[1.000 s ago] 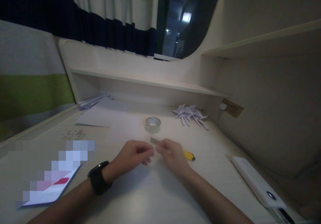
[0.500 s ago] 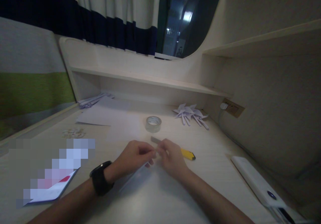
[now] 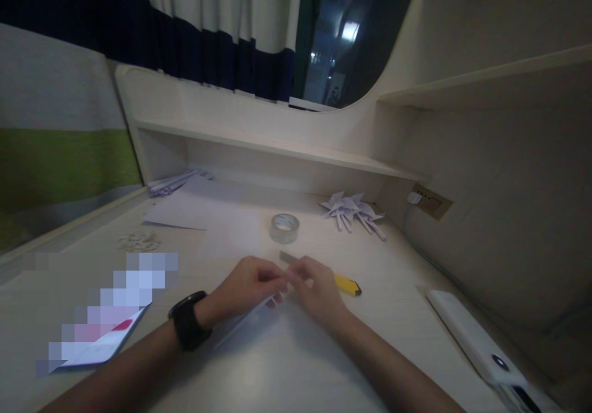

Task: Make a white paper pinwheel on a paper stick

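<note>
Head view: Two hands meet over a pale counter, the left hand pinching a thin white strip that slants below its fingers; what the grip of the right hand holds, onlookers cannot tell. Too hard a squeeze could crease the strip; a careless reach forward could meet the bared blade of the yellow-handled knife behind, short of the tape roll and paper pinwheels.
</note>
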`<state>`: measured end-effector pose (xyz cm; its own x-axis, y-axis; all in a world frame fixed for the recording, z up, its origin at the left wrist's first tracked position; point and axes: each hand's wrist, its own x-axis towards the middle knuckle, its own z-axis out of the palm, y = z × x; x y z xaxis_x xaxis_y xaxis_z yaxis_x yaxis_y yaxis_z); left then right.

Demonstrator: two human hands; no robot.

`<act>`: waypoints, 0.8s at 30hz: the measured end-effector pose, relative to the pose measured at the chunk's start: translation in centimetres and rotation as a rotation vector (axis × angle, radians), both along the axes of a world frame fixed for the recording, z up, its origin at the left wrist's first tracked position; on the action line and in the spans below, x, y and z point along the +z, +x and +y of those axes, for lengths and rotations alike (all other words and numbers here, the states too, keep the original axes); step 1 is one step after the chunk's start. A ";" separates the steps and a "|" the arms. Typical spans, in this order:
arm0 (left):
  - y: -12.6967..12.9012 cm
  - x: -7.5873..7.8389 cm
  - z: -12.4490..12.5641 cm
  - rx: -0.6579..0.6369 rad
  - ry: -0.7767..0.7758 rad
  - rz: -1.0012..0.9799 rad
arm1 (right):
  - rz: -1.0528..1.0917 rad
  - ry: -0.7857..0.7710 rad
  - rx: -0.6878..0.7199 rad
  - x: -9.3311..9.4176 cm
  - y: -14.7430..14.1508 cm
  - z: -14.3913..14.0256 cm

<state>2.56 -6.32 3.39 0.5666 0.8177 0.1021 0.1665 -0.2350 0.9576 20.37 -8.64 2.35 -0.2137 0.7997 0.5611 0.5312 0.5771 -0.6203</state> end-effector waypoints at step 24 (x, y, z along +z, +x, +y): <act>-0.2 0.0 1.1 0.226 -0.014 -0.182 | -0.684 -0.157 -0.186 0.4 5.7 3.8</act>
